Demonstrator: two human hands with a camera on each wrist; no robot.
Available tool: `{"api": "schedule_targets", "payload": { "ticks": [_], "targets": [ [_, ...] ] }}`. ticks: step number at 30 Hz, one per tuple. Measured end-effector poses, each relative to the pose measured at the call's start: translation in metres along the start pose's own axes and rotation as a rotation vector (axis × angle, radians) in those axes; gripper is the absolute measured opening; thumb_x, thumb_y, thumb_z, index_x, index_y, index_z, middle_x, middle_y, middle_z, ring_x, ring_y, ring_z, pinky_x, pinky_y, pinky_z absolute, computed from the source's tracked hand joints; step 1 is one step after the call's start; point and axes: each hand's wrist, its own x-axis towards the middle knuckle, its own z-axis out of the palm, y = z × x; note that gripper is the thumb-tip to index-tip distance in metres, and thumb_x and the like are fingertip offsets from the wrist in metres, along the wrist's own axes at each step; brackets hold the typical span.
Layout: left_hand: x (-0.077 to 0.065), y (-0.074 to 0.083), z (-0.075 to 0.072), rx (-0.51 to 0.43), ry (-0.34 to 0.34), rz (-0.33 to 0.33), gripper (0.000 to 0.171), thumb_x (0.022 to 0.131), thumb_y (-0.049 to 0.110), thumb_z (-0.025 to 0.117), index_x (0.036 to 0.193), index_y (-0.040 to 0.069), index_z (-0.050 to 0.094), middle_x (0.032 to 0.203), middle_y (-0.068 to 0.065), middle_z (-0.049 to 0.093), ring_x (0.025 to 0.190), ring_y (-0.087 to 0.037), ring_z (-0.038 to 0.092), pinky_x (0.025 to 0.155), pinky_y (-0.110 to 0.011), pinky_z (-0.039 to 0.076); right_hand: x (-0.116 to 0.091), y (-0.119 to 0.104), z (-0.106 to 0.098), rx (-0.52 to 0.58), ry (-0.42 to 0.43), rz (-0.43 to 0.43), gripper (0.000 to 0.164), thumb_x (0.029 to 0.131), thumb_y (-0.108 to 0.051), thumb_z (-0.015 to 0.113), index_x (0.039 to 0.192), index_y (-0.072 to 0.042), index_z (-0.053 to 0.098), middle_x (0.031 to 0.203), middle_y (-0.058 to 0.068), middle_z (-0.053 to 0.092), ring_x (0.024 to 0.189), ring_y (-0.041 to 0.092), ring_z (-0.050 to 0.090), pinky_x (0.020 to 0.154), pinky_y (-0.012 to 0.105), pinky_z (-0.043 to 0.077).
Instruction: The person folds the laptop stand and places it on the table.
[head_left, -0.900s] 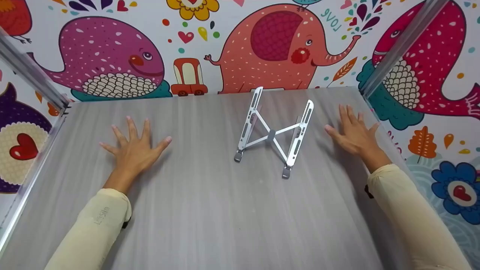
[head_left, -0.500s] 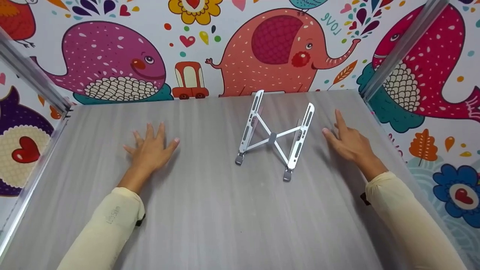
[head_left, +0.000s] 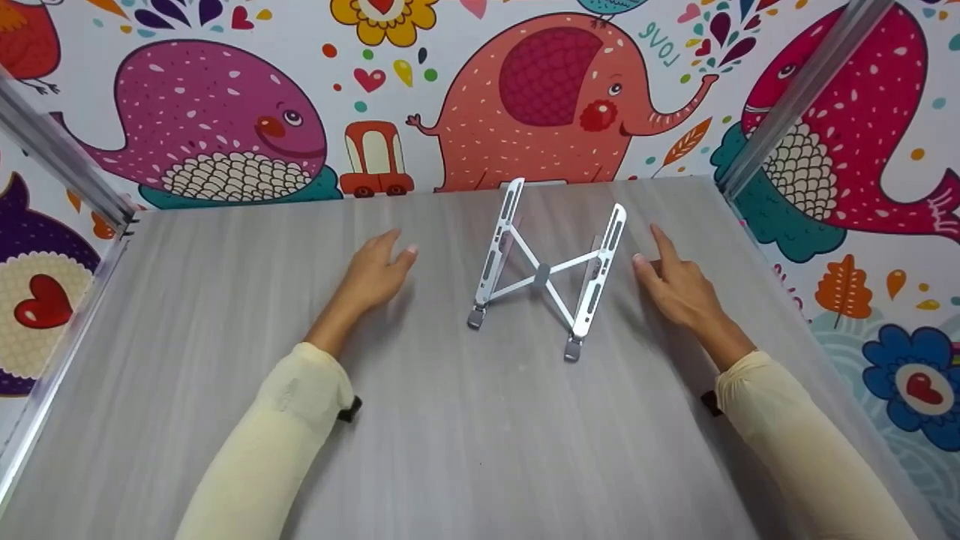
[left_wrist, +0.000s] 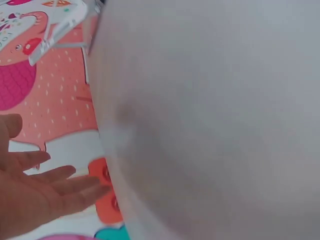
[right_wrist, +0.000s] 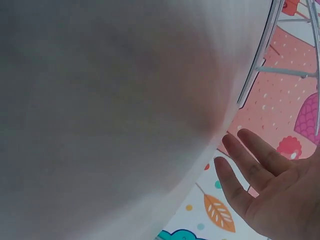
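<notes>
An unfolded laptop stand (head_left: 542,274), white with grey feet and a grey centre joint, stands on the table towards the back, right of the middle. To its left hovers my left hand (head_left: 371,276), its fingers loosely extended and a gap between it and the stand. On the other side is my right hand (head_left: 681,291), closer in, thumb and index finger pointing towards the stand's right rail. Neither hand holds anything. Part of the stand (left_wrist: 61,29) shows at the upper left in the left wrist view; its bars (right_wrist: 285,71) appear upper right in the right wrist view.
The grey wood-grain table (head_left: 420,435) ends at a back wall (head_left: 427,97) printed with cartoon animals. Metal posts (head_left: 802,97) rise at both back corners, and printed panels border the left and right sides.
My left hand has moved right towards the stand, and its spread fingers have come together. The right hand has shifted slightly left with its fingers less spread. The stand has stayed put.
</notes>
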Motion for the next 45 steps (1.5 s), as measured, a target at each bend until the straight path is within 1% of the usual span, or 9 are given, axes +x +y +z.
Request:
{"api": "schedule_targets", "payload": {
  "ticks": [7,12,17,21,25,30,34,41,45],
  "targets": [
    [0.015,0.027,0.032,-0.180,-0.013,-0.017,0.060,0.109,0.046,0.041,0.158,0.012,0.037,0.163,-0.011,0.040,0.153,-0.030,0.032,0.125,-0.050,0.028,-0.001,-0.004,0.009,0.101,0.019,-0.044,0.074,0.105,-0.062,0.034,0.165,-0.029,0.008,0.134,0.022,0.066,0.134,0.047,0.053,0.114,0.069,0.033],
    [0.025,0.039,0.052,-0.305,-0.056,-0.069,0.059,0.108,0.049,0.041,0.158,0.019,0.038,0.162,-0.006,0.041,0.147,-0.028,0.043,0.120,-0.050,0.036,0.000,-0.010,0.015,0.197,0.042,-0.092,0.068,0.107,-0.055,0.037,0.164,-0.022,0.020,0.124,0.022,0.071,0.122,0.041,0.065,0.115,0.061,0.036],
    [0.035,0.049,0.067,-0.456,-0.127,-0.135,0.059,0.107,0.050,0.044,0.159,0.023,0.036,0.162,-0.004,0.039,0.131,-0.029,0.058,0.109,-0.047,0.050,-0.001,-0.017,0.020,0.337,-0.030,-0.070,0.065,0.108,-0.053,0.038,0.163,-0.021,0.022,0.122,0.023,0.072,0.109,0.038,0.072,0.111,0.058,0.043],
    [0.041,0.054,0.077,-0.564,-0.148,-0.165,0.058,0.107,0.046,0.046,0.159,0.023,0.035,0.162,-0.004,0.039,0.128,-0.030,0.059,0.106,-0.045,0.053,-0.001,-0.025,0.024,0.452,-0.103,-0.013,0.066,0.106,-0.058,0.038,0.161,-0.025,0.025,0.122,0.021,0.072,0.106,0.037,0.073,0.097,0.053,0.055],
    [0.047,0.058,0.085,-0.640,-0.142,-0.166,0.055,0.108,0.039,0.047,0.158,0.019,0.037,0.160,-0.005,0.042,0.123,-0.031,0.060,0.102,-0.045,0.054,-0.001,-0.033,0.028,0.575,-0.132,0.051,0.063,0.105,-0.057,0.041,0.157,-0.023,0.032,0.120,0.021,0.071,0.102,0.034,0.073,0.082,0.045,0.061],
    [0.053,0.063,0.092,-0.650,-0.097,-0.150,0.048,0.109,0.031,0.047,0.155,0.019,0.044,0.154,-0.005,0.049,0.123,-0.026,0.057,0.104,-0.043,0.050,0.000,-0.041,0.035,0.680,-0.098,0.101,0.051,0.108,-0.046,0.044,0.146,-0.013,0.042,0.107,0.013,0.071,0.089,0.022,0.074,0.079,0.043,0.062],
    [0.060,0.065,0.099,-0.674,-0.082,-0.126,0.044,0.109,0.024,0.047,0.153,0.018,0.047,0.151,-0.006,0.052,0.126,-0.023,0.055,0.109,-0.042,0.045,0.000,-0.047,0.040,0.727,-0.069,0.122,0.043,0.110,-0.036,0.045,0.138,-0.004,0.045,0.103,0.009,0.071,0.086,0.018,0.073,0.078,0.044,0.062],
    [0.066,0.064,0.100,-0.781,-0.109,-0.109,0.039,0.109,0.015,0.046,0.148,0.014,0.053,0.142,-0.016,0.057,0.119,-0.035,0.064,0.098,-0.041,0.055,0.000,-0.055,0.046,0.734,0.017,0.132,0.033,0.110,-0.025,0.044,0.129,0.001,0.051,0.088,0.002,0.070,0.076,0.015,0.071,0.068,0.036,0.061],
    [0.066,0.063,0.097,-0.816,-0.136,-0.097,0.035,0.109,0.013,0.046,0.143,0.012,0.055,0.137,-0.020,0.058,0.117,-0.036,0.066,0.098,-0.045,0.056,0.001,-0.058,0.048,0.765,0.039,0.145,0.034,0.111,-0.023,0.044,0.128,0.004,0.054,0.081,-0.002,0.069,0.070,0.013,0.069,0.063,0.033,0.060]
  ]
}}
